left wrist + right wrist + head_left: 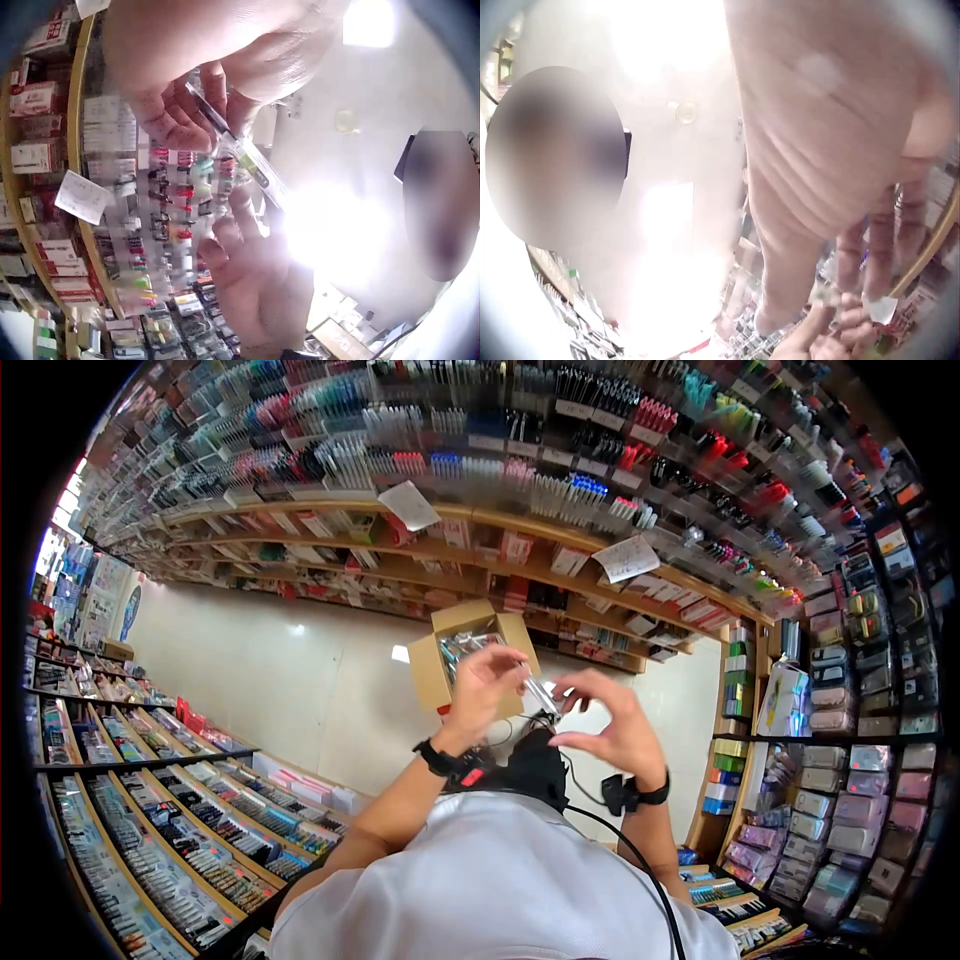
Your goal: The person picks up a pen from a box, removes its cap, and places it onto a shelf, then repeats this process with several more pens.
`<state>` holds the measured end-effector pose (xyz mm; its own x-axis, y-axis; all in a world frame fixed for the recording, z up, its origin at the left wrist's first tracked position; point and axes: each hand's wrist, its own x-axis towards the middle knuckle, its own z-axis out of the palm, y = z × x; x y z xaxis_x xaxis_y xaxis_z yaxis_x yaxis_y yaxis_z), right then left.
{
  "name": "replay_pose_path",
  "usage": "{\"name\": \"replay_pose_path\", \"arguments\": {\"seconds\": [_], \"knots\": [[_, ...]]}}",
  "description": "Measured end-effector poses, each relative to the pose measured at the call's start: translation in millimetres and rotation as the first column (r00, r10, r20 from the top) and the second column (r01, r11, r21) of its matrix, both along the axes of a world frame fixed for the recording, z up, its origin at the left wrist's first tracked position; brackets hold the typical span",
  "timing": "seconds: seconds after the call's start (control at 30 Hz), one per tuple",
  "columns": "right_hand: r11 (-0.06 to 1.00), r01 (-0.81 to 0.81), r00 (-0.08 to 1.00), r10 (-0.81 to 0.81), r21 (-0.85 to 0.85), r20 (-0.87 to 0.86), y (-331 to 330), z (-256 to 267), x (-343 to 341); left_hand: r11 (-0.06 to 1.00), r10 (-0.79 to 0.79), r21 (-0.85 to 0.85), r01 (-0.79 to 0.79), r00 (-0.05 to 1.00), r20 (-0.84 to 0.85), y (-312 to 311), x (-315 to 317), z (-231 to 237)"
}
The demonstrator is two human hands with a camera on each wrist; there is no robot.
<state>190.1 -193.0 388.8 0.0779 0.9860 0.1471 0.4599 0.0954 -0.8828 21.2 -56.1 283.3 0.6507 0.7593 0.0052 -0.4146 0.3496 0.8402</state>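
My left hand (482, 688) pinches a slim pen in a clear sleeve (255, 166) between thumb and fingers. The pen slants down from the fingertips, with a dark part near the grip and a small green patch lower down. My right hand (612, 718) is beside the pen's free end, its thumb and fingers spread apart and holding nothing. In the right wrist view, the right palm (832, 135) fills much of the picture and the left hand's fingers show at the bottom. Below both hands an open cardboard box (428, 672) on the floor contains several wrapped items.
Ahead rises a long shelf wall packed with pens (460, 465), with wooden ledges (540, 525) and paper sheets (409, 506) below. Slanted pen trays (150, 840) stand at left. Hanging packaged goods (850, 780) line the right. A cable (640, 855) runs by the right arm.
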Motion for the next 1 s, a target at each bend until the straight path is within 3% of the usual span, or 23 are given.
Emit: {"name": "replay_pose_path", "arguments": {"seconds": [0.27,0.33,0.43,0.53,0.6,0.67,1.0], "knots": [[0.964,0.177,0.984,-0.178,0.198,-0.014,-10.7,-32.5,-22.3,1.0,0.017,-0.004,-0.017,0.999,-0.042,-22.4,-10.5,1.3],[0.946,0.316,0.877,-0.265,0.066,-0.401,-15.0,-39.3,-18.6,0.999,0.034,0.018,-0.033,0.996,-0.079,-18.7,-21.2,-3.9],[0.932,0.358,0.872,-0.314,0.054,-0.376,-15.2,-46.5,-10.7,0.985,-0.12,0.1,0.143,0.971,-0.207,-12.3,-39.1,-7.7],[0.93,0.368,0.868,-0.333,0.026,-0.369,-14.5,-46.9,-10.3,0.959,-0.125,0.235,0.155,0.982,-0.139,-18.9,-43.9,-3.8],[0.929,0.367,0.833,-0.308,0.043,-0.46,-10.1,-52.7,-9.6,0.97,-0.133,0.19,0.152,0.985,-0.11,-24.8,-45.8,-2.3],[0.93,0.366,0.843,-0.309,0.046,-0.441,-6.4,-57.3,-8.9,0.974,-0.193,0.079,0.213,0.959,-0.205,-30.0,-48.4,4.5],[0.853,0.513,0.79,-0.424,0.099,-0.442,3.7,-55.3,-26.1,0.952,-0.077,0.262,0.157,0.954,-0.291,-50.9,-34.6,1.9]]}}
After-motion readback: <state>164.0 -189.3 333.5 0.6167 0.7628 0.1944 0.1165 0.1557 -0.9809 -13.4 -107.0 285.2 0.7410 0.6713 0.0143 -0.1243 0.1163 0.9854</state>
